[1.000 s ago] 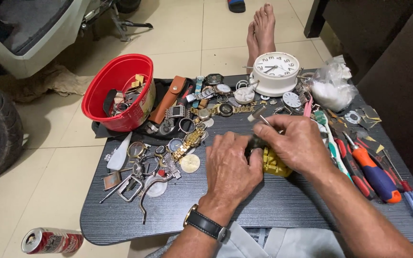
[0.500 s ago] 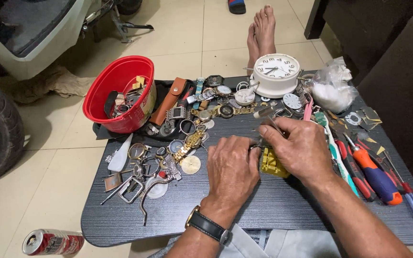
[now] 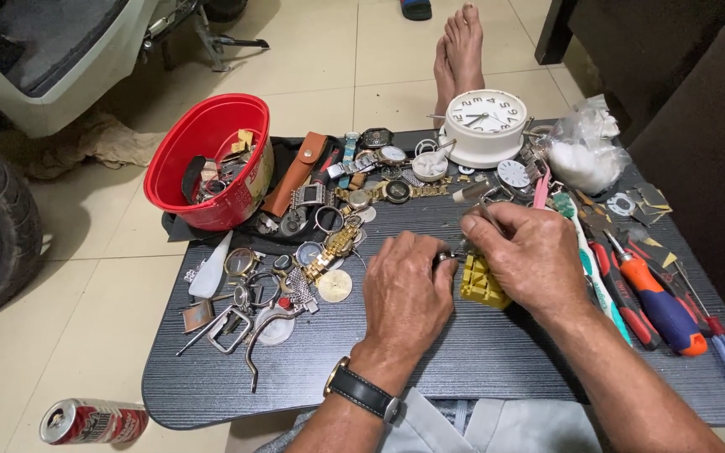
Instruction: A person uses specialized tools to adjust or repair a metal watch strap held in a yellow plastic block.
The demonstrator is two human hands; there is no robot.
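Observation:
My left hand (image 3: 407, 295), with a black wristwatch on its wrist, is closed around a small dark round watch part (image 3: 445, 255) held over a yellow plastic block (image 3: 480, 283) on the dark table (image 3: 463, 369). My right hand (image 3: 530, 256) pinches a thin metal tool (image 3: 487, 210) whose tip meets that part. The hands touch each other at the fingertips. Most of the part is hidden by my fingers.
A red bowl (image 3: 203, 147) of parts lies tipped at the table's left. Several watches and bands (image 3: 329, 243) lie between it and my hands. A white clock (image 3: 487, 124), a plastic bag (image 3: 585, 155), screwdrivers (image 3: 660, 306), bare feet (image 3: 459, 50) and a can (image 3: 94, 421) on the floor.
Both hands stay over the yellow block; the right hand's fingers and tool shifted slightly. Nothing else moved.

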